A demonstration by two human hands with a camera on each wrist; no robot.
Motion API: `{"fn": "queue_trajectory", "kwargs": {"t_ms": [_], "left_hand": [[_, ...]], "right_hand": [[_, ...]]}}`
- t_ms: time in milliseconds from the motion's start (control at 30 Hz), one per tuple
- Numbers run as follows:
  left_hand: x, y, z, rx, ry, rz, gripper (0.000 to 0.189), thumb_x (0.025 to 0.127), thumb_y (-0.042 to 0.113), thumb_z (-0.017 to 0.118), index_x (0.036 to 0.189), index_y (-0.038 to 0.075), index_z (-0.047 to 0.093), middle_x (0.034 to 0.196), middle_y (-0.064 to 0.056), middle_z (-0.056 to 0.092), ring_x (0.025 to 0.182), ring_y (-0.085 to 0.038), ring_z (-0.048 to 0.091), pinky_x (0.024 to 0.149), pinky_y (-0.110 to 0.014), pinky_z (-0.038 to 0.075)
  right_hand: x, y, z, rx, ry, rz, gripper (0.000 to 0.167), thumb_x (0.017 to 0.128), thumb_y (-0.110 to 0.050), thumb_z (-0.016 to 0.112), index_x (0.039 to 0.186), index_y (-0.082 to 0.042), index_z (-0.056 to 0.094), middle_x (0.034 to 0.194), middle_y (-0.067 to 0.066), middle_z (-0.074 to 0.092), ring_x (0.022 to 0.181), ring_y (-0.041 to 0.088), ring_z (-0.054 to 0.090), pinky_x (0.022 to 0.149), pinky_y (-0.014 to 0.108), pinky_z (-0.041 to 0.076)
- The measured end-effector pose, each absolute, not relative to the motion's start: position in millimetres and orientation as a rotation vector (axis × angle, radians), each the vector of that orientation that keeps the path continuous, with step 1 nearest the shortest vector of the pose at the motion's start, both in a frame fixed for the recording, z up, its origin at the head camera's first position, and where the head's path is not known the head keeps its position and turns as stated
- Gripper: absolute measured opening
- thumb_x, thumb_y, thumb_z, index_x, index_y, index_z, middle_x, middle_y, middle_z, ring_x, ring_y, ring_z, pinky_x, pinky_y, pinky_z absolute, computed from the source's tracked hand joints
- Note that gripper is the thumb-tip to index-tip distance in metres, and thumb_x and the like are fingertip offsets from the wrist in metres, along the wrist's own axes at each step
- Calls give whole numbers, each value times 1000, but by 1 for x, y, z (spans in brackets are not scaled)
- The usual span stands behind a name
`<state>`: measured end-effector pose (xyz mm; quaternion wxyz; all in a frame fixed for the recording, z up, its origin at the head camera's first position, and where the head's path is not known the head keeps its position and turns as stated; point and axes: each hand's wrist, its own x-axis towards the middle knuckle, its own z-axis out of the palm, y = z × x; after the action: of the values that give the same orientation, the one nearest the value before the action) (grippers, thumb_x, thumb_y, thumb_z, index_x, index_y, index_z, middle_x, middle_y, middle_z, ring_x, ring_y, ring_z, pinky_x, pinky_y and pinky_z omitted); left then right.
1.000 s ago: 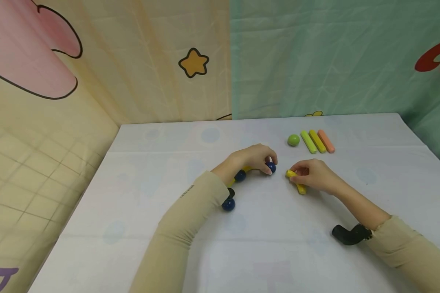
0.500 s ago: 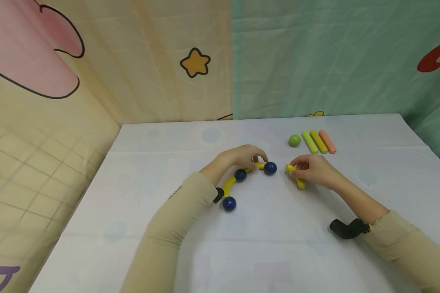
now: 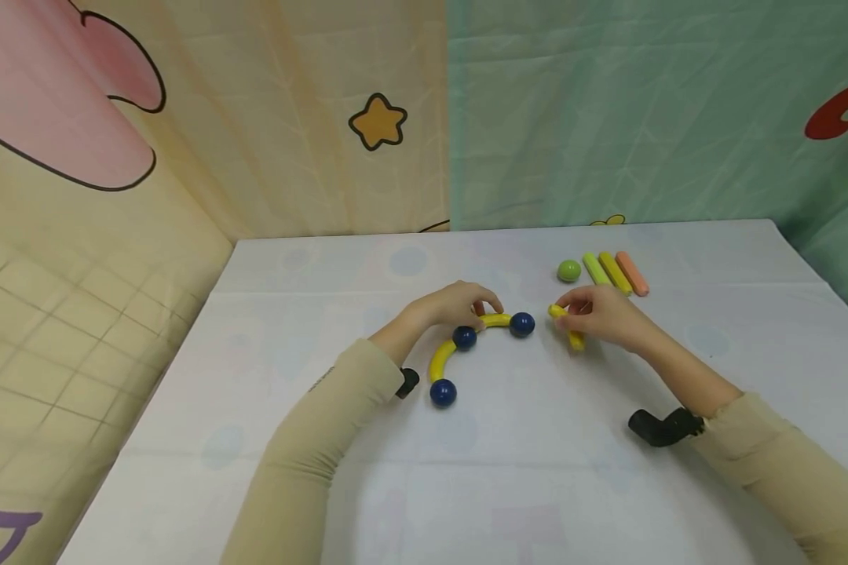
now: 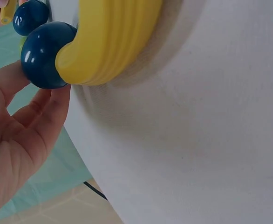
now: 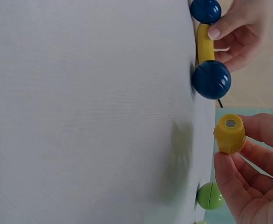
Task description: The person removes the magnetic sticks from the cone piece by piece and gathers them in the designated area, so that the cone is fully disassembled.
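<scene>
In the head view a chain of blue balls and yellow rods lies on the white-covered table (image 3: pixel 466 486). It runs from a near blue ball (image 3: pixel 443 392) along a curved yellow rod (image 4: pixel 113 37) to a middle ball (image 3: pixel 465 337), then a second yellow rod (image 3: pixel 496 320) and an end ball (image 5: pixel 211 80). My left hand (image 3: pixel 454 304) pinches the second rod between thumb and fingers. Right of the chain, my right hand (image 3: pixel 601 314) holds a separate yellow rod (image 5: pixel 230 135) by thumb and fingertips, apart from the end ball. Its visible end bears a grey disc, like a magnet.
Behind my right hand lie a green ball (image 3: pixel 568 271), a light green stick (image 3: pixel 595 268), a yellow stick (image 3: pixel 615 272) and an orange stick (image 3: pixel 632 273). Patterned curtains (image 3: pixel 579 118) stand behind the table. Black wrist mounts (image 3: pixel 663 428) stick out beside the sleeves.
My left hand has slid left from the end ball to the second rod. My right hand has moved slightly away from me and left, carrying the loose yellow rod. The chain stays in place.
</scene>
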<state>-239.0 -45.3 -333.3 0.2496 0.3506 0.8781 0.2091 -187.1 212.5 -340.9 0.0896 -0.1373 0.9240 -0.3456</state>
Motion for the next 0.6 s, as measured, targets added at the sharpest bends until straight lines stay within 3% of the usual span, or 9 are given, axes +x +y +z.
{"fn": "queue_trajectory", "kwargs": {"t_ms": [600], "left_hand": [[-239, -48, -337, 915, 2394, 641, 35, 88, 6, 62, 122, 14, 62, 112, -8, 62, 102, -18, 55, 88, -28, 43]], "right_hand": [[-235, 186, -324, -375, 2738, -984, 32, 87, -18, 66, 111, 3, 63, 82, 11, 59, 70, 22, 55, 62, 27, 46]]}}
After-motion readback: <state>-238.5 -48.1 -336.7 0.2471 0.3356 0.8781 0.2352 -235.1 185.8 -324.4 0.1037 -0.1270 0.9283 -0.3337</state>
